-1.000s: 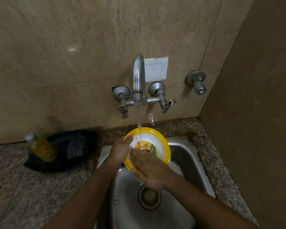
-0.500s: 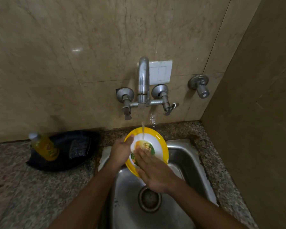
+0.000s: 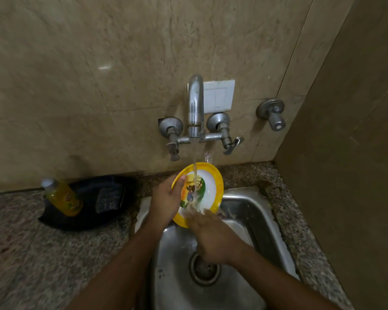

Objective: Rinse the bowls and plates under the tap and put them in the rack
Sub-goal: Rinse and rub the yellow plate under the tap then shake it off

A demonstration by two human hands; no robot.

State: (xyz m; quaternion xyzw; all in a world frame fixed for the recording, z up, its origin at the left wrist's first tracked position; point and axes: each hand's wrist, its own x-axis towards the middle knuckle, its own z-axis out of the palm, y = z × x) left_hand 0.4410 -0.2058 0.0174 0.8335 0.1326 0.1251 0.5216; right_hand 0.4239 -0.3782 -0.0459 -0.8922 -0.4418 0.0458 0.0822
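1. Plate (image 3: 207, 191): yellow-rimmed, white centre with a printed picture. It is held tilted on edge above the back edge of the sink (image 3: 251, 211), directly under the tap (image 3: 195, 104), with running water striking its face.
2. Left hand (image 3: 166, 198): grasping the plate at its left rim, thumb over the front of the rim, remaining fingers hidden behind the plate.
3. Right hand (image 3: 211, 233): fingers laid against the lower face of the plate where the water runs off. They look fairly flat and not curled round the rim, though blur and spray make this uncertain.
4. Governing relation: the plate lies ahead of and above both hands, its face turned towards the person and slightly up. Being round, it has no long axis; its tilt runs from the low near rim up to the high rim by the wall. The left hand carries it; the right hand only touches it.
5. Judgement: rinsing is in progress. No rack is in view, so the direction of the coming transfer cannot be stated.
6. Worktop (image 3: 43, 253): a yellow bottle (image 3: 64, 194) lies on a dark cloth (image 3: 112, 211) at the back edge, left of the sink.
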